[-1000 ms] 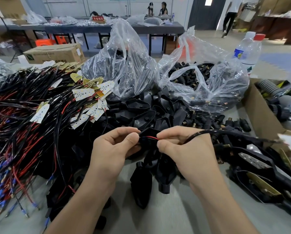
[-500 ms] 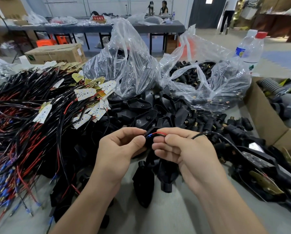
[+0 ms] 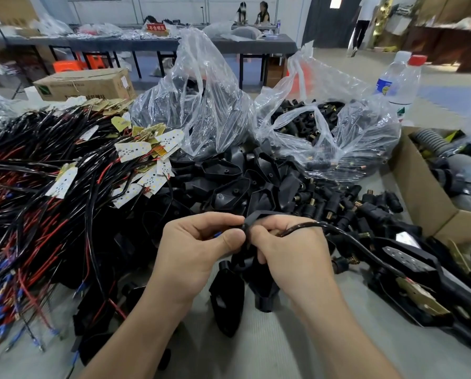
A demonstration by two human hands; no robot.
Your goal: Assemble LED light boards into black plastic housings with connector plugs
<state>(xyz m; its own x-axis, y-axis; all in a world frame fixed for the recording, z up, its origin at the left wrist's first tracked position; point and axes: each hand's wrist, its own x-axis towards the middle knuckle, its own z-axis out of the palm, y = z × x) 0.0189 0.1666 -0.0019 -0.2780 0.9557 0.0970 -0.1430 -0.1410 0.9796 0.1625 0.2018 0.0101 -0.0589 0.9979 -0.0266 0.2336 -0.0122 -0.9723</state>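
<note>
Left hand (image 3: 198,250): your thumb and curled fingers pinch a blue wire tip (image 3: 216,235); your thumb hides most of it.
Right hand (image 3: 291,258): your fingers curl round the black housing (image 3: 253,216) and a black cable (image 3: 346,236) that runs off to your right.
Held housing: it sits between your two hands, above the surface (image 3: 269,348); only its upper edge shows, and you cannot tell what is inside.
Housing pile (image 3: 228,187): loose black shells are heaped just beyond your hands, with a few more half covered by your wrists.
LED boards (image 3: 135,150): white and yellow boards lie on the wire heap (image 3: 37,192) to your left, many partly buried.
Connector plugs (image 3: 311,124): they fill the clear bag (image 3: 365,143) at back right; the film blurs them.
Second bag (image 3: 201,105): its dark contents are hard to make out.
Assembled lights (image 3: 409,258): they lie at your right, smeared and cut off by the frame edge.
</note>
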